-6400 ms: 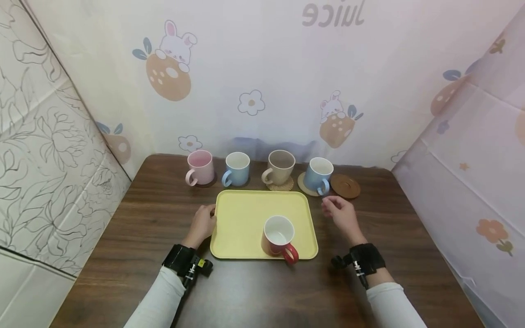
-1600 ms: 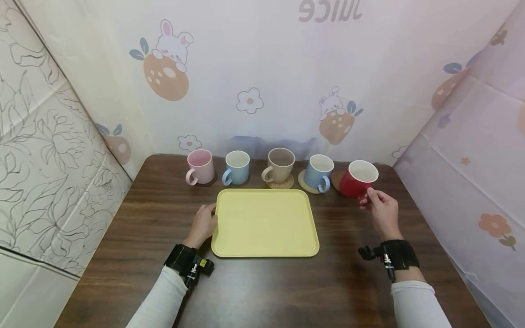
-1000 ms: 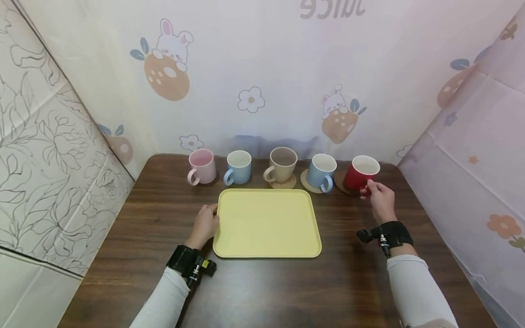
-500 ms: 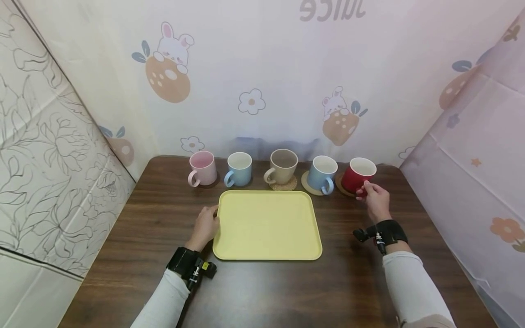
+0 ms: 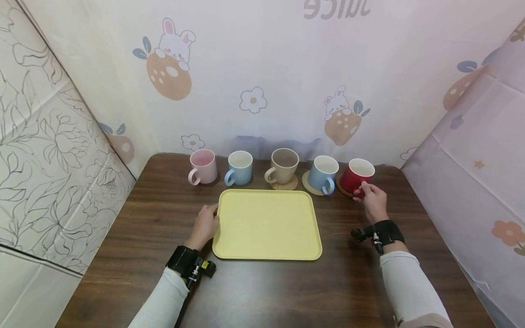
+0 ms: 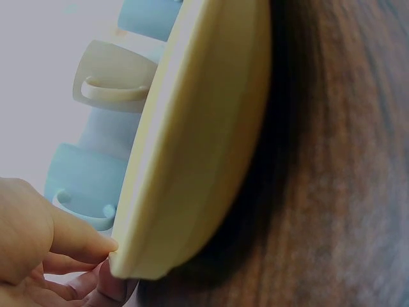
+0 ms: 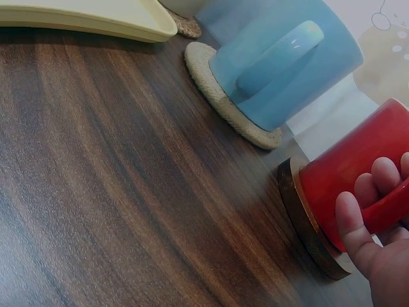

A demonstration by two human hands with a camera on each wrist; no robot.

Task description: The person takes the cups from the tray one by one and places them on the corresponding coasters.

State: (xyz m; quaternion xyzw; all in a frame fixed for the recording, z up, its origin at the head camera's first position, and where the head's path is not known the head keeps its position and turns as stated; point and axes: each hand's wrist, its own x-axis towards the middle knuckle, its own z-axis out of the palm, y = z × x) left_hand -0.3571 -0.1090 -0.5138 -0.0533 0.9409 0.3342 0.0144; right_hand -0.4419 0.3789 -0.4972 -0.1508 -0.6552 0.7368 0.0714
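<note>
My left hand [image 5: 203,228] pinches the left edge of a yellow tray [image 5: 267,225], thumb on top and fingers below the rim in the left wrist view. At the back right, my right hand [image 5: 374,200] grips the handle of a red mug [image 7: 358,166] with a white inside. The mug stands upright on a round brown coaster [image 7: 310,230]. Just left of it, a blue mug [image 5: 323,172] stands on a pale woven coaster [image 7: 223,102], its handle towards the front right.
Farther left in the back row are a beige mug [image 5: 283,166] on a woven coaster [image 5: 285,184], a second blue mug [image 5: 240,168] and a pink mug [image 5: 203,167]. A patterned cloth [image 5: 287,68] hangs behind the wooden table [image 5: 262,291].
The red mug has gone from the tray to the brown coaster at the right, carried by my right hand. Lately it has shifted slightly left. My left hand has stayed at the tray.
</note>
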